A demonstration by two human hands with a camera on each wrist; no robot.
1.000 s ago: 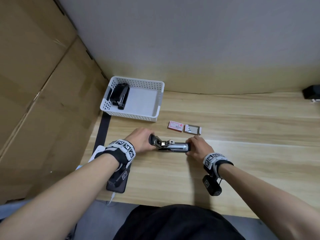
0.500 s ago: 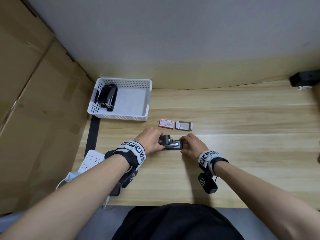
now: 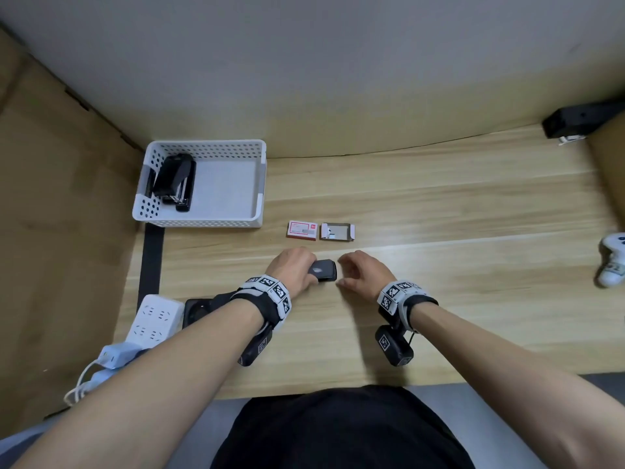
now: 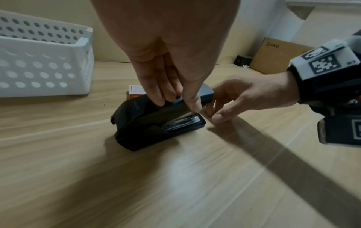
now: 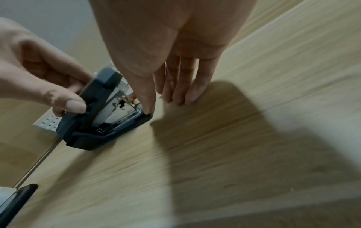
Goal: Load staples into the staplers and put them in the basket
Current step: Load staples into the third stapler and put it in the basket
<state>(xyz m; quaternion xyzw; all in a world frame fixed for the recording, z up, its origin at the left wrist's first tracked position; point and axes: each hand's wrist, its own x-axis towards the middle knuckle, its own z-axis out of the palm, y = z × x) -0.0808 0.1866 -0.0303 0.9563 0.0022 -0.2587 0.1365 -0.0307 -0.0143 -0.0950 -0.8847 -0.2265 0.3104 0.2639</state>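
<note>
A dark stapler (image 3: 325, 270) lies on the wooden table in front of me. My left hand (image 3: 297, 269) grips its top cover between thumb and fingers (image 4: 192, 98), the cover nearly down over the metal magazine (image 5: 125, 111). My right hand (image 3: 351, 273) hovers at the stapler's front end with relaxed fingers, its thumb tip (image 5: 147, 110) touching the base corner. A red staple box (image 3: 302, 230) and an opened staple box (image 3: 337, 231) lie just behind. The white perforated basket (image 3: 206, 144) at the back left holds another black stapler (image 3: 174, 182).
Cardboard walls close off the left side. A white power strip (image 3: 154, 321) and a black device (image 3: 199, 306) lie at the near left. A white controller (image 3: 614, 264) sits at the right edge and a black box (image 3: 581, 121) at the back right.
The stapler lay opened out flat between both hands; my left hand has swung its top cover down. My right hand has let go of the front end.
</note>
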